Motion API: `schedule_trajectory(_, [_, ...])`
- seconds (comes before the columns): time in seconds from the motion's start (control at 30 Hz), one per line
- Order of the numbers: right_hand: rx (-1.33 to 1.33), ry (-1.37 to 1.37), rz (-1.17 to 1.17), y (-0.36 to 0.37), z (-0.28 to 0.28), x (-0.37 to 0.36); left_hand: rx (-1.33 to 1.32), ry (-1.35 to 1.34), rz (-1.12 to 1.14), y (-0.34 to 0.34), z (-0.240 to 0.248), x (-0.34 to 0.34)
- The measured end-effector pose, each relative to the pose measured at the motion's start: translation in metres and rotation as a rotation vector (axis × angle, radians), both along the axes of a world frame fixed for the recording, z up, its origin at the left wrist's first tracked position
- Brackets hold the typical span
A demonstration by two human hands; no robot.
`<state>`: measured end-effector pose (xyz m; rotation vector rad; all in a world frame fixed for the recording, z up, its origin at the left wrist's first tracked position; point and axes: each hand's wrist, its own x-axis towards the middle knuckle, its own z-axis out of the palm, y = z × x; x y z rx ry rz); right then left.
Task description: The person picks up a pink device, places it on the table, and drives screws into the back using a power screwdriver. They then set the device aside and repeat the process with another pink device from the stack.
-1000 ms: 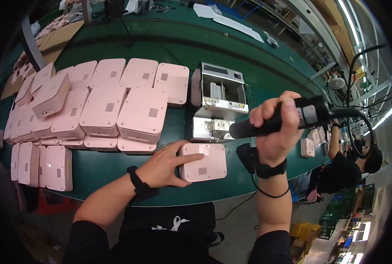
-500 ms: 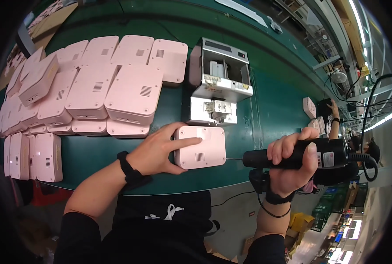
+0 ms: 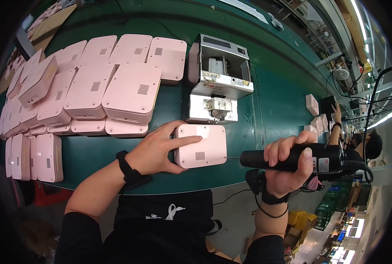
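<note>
A pink plastic box [image 3: 213,147] with a slotted vent and corner screw holes lies on the green table. My left hand [image 3: 157,147] grips its left end, thumb at the near side and index finger stretched over the top. In my right hand [image 3: 290,163] is a black electric screwdriver [image 3: 262,159], held level with fingers wrapped round its body. Its thin bit points left and its tip meets the right side of the box, near a screw hole; whether it sits in a screw cannot be told. Just beyond the box stands a grey metal screw feeder [image 3: 222,83].
Stacked pink boxes [image 3: 132,90] fill the left of the green table [image 3: 160,180], several more standing on edge [image 3: 49,157] at the near left. A black cable [image 3: 366,170] trails from the screwdriver. At far right, a co-worker's hand [image 3: 337,113] is beside more pink boxes [image 3: 312,104].
The screwdriver and my right hand have shifted slightly left and down in the view. My left hand keeps its hold on the box, which has barely moved.
</note>
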<state>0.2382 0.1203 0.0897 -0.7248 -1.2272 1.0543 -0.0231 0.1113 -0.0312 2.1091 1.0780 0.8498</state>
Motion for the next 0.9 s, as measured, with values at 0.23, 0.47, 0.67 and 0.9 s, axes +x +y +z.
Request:
schedule_trajectory(0.23, [0.007,-0.025,-0.005,0.000,-0.013,-0.002,-0.003,0.005,0.000,0.001,0.000,0.001])
schedule_trajectory(0.47, [-0.002,0.011,0.031,0.005,-0.017,0.002,-0.006,-0.016,0.000,0.003,0.000,0.000])
schedule_trajectory(0.67, [0.033,-0.016,0.126,0.008,-0.014,0.002,-0.011,-0.013,-0.007,0.002,0.001,0.000])
schedule_trajectory(0.9, [0.156,0.081,0.143,0.029,0.028,-0.025,-0.007,0.002,-0.012,-0.001,-0.001,0.000])
